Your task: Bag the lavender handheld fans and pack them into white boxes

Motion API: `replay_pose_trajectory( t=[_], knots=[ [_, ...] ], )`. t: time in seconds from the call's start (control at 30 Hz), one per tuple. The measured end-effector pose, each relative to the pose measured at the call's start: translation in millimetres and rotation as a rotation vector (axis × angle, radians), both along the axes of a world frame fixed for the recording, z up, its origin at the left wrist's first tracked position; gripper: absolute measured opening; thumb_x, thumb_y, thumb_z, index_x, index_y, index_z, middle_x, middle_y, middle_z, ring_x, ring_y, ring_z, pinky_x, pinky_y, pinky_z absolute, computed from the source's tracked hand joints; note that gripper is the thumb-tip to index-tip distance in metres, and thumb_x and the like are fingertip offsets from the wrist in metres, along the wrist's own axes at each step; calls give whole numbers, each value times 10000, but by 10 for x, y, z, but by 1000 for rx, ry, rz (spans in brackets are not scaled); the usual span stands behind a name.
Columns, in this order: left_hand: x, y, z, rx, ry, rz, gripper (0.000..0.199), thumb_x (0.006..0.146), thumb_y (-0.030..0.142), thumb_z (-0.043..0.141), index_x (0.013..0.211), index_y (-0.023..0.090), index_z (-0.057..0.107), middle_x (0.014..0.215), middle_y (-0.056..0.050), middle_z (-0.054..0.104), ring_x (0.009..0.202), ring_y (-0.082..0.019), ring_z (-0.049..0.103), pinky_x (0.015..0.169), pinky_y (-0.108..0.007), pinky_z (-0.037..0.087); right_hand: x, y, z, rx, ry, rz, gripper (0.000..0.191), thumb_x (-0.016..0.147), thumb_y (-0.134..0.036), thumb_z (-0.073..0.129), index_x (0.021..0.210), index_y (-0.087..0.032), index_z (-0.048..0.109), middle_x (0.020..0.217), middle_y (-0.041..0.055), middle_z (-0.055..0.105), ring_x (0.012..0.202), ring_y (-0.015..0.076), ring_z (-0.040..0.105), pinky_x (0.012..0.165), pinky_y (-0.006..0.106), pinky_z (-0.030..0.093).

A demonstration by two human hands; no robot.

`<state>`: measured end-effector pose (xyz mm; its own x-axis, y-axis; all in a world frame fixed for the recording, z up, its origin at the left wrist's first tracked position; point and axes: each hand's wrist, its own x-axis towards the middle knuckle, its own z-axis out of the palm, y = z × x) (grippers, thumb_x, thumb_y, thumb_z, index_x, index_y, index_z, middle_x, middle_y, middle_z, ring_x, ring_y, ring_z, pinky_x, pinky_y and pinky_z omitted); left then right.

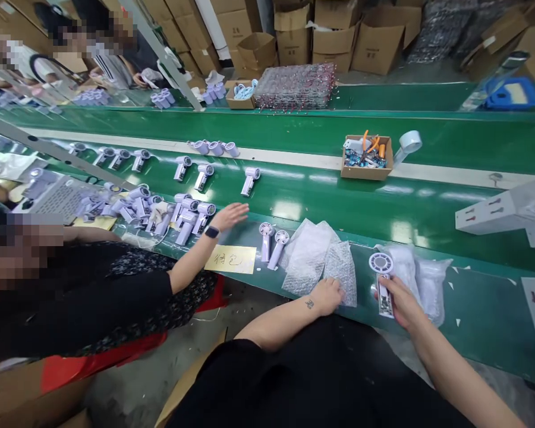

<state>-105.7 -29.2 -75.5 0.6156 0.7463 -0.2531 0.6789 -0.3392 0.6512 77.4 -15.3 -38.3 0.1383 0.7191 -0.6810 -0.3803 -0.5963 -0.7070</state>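
My right hand point(403, 302) is closed round the handle of a small handheld fan point(381, 263), its round grille up and the circuitry in its open handle showing. At the table edge, the curled fingers of my left hand point(327, 296) grip the near end of a bubble-wrap bag point(345, 264). More flat bubble-wrap bags point(305, 252) overlap just left of it. Two lilac fans point(274, 244) lie beside those bags. Right of the held fan are plump bubble-wrap packs point(430, 288), partly behind my right hand.
A co-worker's hand point(232, 217) reaches over the bench at left, near a yellow paper sign point(230, 260) and a heap of fans point(138, 208). Fans point(249, 181) lie on the green conveyor point(303, 187). A carton of tools point(366, 172) stands beyond; white panels point(499, 208) jut in at right.
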Motion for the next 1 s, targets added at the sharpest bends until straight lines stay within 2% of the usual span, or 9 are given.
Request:
replay_pose_trajectory(
  t=[0.1, 0.17, 0.23, 0.33, 0.47, 0.53, 0.63, 0.83, 1.0],
  knots=[
    [-66, 85, -113, 29, 148, -30, 37, 744, 115, 604, 774, 128, 621, 872, -123, 621, 906, -256, 579, 767, -355, 467, 387, -184, 86, -112, 99, 136, 380, 664, -264, 777, 992, -230, 587, 699, -32, 636, 530, 110, 586, 520, 211, 532],
    [-61, 164, -85, 34, 141, 94, 115, 789, 111, 532, 832, 135, 636, 884, -111, 630, 886, -233, 583, 758, -342, 469, 509, -317, 201, -152, 203, 195, 421, 691, -262, 761, 1071, -231, 581, 842, 12, 680, 652, 142, 642, 588, 229, 551],
    [-5, 232, 6, -36, 36, 281, 143, 819, 172, 518, 873, 154, 649, 889, -75, 649, 854, -196, 590, 757, -313, 469, 508, -435, 316, -167, 323, 230, 452, 712, -267, 746, 1121, -249, 554, 901, 27, 687, 727, 163, 662, 625, 248, 553],
    [133, 279, 167, -288, -259, 546, 147, 791, 258, 577, 834, 152, 669, 766, -20, 660, 718, -142, 589, 683, -256, 466, 368, -553, 436, -150, 425, 288, 473, 739, -284, 727, 1156, -264, 504, 900, 28, 687, 705, 157, 664, 603, 247, 540],
    [257, 264, 307, -463, -541, 689, 217, 766, 327, 612, 817, 125, 672, 693, -12, 647, 638, -122, 568, 613, -232, 454, 205, -585, 477, -152, 331, 330, 665, 730, -283, 738, 1279, -292, 363, 859, 12, 682, 682, 166, 671, 545, 238, 526],
    [238, 263, 360, -447, -621, 636, 205, 773, 315, 604, 811, 127, 675, 727, -20, 659, 678, -127, 581, 652, -238, 465, 196, -566, 458, -140, 296, 345, 687, 731, -277, 736, 1298, -297, 348, 843, -1, 680, 658, 155, 666, 532, 230, 522],
    [148, 278, 440, -337, -650, 474, 173, 793, 285, 589, 816, 140, 680, 793, -34, 669, 755, -139, 595, 735, -257, 476, 225, -532, 404, -87, 321, 335, 535, 759, -299, 702, 1225, -259, 443, 828, 4, 679, 607, 128, 641, 513, 214, 511],
    [147, 224, 552, 107, -529, 263, 222, 874, 260, 466, 837, 163, 662, 749, -56, 611, 761, -158, 563, 748, -299, 470, 170, -523, 361, -72, 289, 203, 371, 728, -327, 726, 1031, -233, 534, 717, -24, 637, 570, 131, 631, 469, 215, 512],
    [229, 137, 620, 402, -356, -197, 257, 846, 164, 401, 958, 165, 633, 792, -90, 591, 806, -197, 547, 784, -358, 460, 74, -523, 495, -15, 304, 17, 316, 697, -285, 746, 937, -220, 550, 684, -26, 648, 537, 136, 628, 452, 219, 527]
  ],
)
